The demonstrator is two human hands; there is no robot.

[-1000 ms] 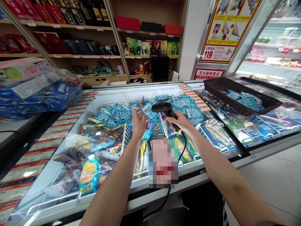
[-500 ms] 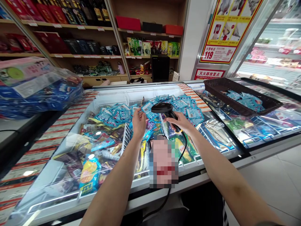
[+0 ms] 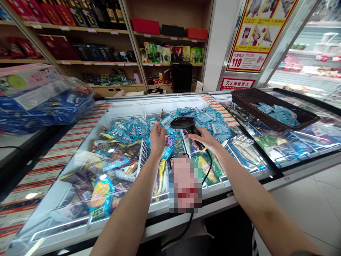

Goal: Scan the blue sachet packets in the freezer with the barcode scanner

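Observation:
My right hand (image 3: 202, 138) grips a black barcode scanner (image 3: 183, 123) by its handle, its cable hanging down to the right. The scanner's head points left, over a blue packet (image 3: 168, 123) with a white barcode label. That packet is pinched at its left edge by my left hand (image 3: 158, 137). Around both hands, many similar blue packets (image 3: 138, 128) lie spread over the glass lid of a chest freezer (image 3: 157, 225). Nearer to me on the glass is a pixelated, phone-like object (image 3: 183, 185).
Wrapped ice creams (image 3: 99, 195) show through the glass. To the right, a dark brown basket (image 3: 301, 110) holds more blue packets. On the left sits a plastic-wrapped stack of boxes (image 3: 39, 96). Shelves with goods (image 3: 96, 64) stand behind the freezer, beside a fire-safety poster (image 3: 262, 35).
The scanner's head has shifted very slightly to the left. Both hands keep their grips, and the packets lie as before.

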